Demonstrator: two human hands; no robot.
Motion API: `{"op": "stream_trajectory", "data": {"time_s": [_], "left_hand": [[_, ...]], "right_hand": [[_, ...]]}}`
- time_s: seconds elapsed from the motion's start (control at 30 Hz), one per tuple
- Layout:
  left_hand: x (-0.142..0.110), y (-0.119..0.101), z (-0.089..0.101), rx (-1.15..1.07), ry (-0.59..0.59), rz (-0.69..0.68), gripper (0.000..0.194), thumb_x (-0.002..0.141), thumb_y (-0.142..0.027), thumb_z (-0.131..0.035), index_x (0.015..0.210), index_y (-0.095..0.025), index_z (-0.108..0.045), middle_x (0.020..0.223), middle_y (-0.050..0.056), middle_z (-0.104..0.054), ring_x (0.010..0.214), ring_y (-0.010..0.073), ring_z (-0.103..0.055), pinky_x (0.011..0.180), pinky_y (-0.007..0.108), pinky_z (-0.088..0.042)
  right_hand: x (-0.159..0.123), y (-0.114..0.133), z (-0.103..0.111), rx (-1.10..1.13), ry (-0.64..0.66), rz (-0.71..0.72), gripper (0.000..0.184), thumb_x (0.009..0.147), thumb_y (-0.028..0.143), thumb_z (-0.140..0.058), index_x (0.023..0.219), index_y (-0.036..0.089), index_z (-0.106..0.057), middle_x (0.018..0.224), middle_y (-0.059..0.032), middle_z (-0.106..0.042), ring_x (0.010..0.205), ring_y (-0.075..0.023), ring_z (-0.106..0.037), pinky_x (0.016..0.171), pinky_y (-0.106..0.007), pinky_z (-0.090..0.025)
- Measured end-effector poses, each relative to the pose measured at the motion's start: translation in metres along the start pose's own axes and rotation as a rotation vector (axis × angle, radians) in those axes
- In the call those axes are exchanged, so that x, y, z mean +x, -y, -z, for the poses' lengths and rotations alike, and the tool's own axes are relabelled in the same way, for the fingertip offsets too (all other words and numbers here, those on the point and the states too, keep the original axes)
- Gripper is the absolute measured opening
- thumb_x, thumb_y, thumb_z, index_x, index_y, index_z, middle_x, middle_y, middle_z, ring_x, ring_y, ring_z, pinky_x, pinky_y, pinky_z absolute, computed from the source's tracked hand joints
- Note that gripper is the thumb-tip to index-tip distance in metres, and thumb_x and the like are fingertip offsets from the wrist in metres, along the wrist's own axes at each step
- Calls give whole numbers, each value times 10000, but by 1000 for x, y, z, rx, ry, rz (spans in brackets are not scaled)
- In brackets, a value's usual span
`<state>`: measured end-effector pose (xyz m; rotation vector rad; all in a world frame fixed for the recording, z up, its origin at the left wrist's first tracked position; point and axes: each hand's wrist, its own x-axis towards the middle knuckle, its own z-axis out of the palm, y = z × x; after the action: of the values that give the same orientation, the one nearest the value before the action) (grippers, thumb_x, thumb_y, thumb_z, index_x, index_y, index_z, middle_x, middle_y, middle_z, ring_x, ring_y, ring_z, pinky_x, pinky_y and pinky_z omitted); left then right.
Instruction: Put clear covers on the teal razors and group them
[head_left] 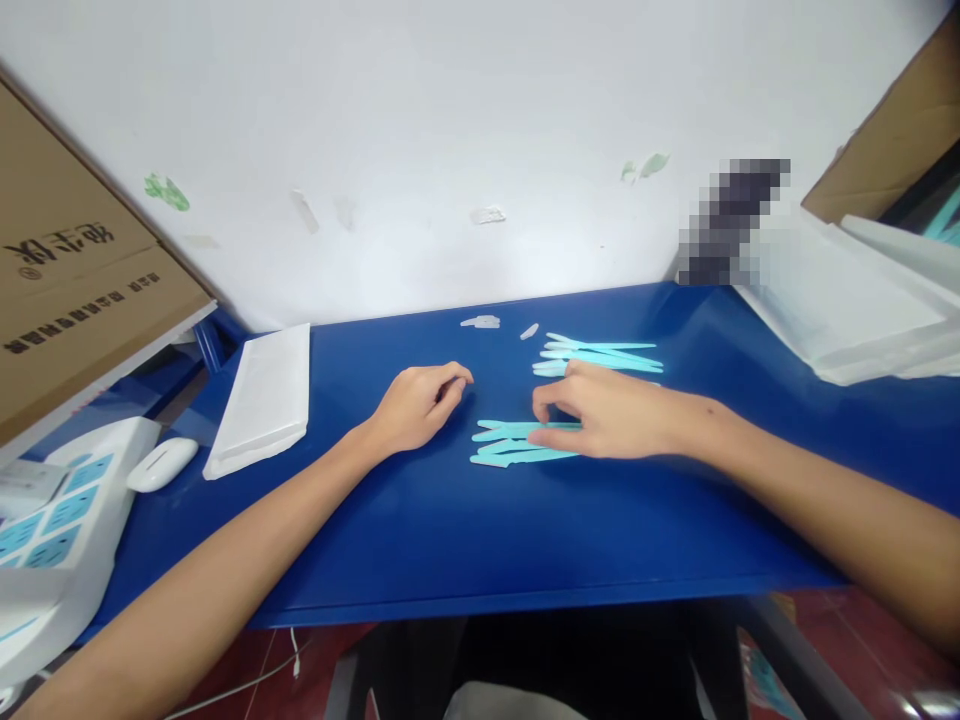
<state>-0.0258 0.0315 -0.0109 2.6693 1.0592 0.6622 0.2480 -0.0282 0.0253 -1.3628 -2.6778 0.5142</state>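
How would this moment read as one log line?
left hand: loosely curled over blue table | right hand: at nearer turquoise sticks, thumb and forefinger apart | farther turquoise sticks: beyond right hand

Desk point(420, 545) front passable; white packet point(264, 395) obstructs left, turquoise sticks point(519, 430) centre.

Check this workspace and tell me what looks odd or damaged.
The wall looks marred: ragged green patches and pale scraps cling to it, perhaps peeled remnants. Small pale pieces lie loose on the blue table, apart from the turquoise sticks.
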Motion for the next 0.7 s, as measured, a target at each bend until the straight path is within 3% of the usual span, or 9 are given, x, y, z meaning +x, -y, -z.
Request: {"op": "stream_trajectory", "data": {"time_s": [0.33,0.53,0.7], "left_hand": [[1,1,1,1,65,5,310,1002,-268,-384,1069,-207,-680,789,3,-707,694,169,-644,676,281,-447],[1,0,1,6,81,-2,311,1005,-268,-386,1067,-199,-684,835,13,-723,713,169,-648,700,283,-452],[2,-1,2,5,94,0,308,1003,-262,-387,1061,-198,-684,853,15,-725,723,171,-647,702,285,-449]], "right_hand": [[1,-1,2,-9,20,4,284,930,471,-540,1009,225,-658,505,41,-504,468,-137,-453,514,-275,-266],[2,-3,1,-4,24,44,274,935,452,-545,1012,220,-666,551,30,-567,480,-129,-471,519,-268,-276],[6,-7,1,-31,2,6,243,953,389,-532,1020,218,-692,505,40,-533,497,-143,-491,557,-271,-311]]}}
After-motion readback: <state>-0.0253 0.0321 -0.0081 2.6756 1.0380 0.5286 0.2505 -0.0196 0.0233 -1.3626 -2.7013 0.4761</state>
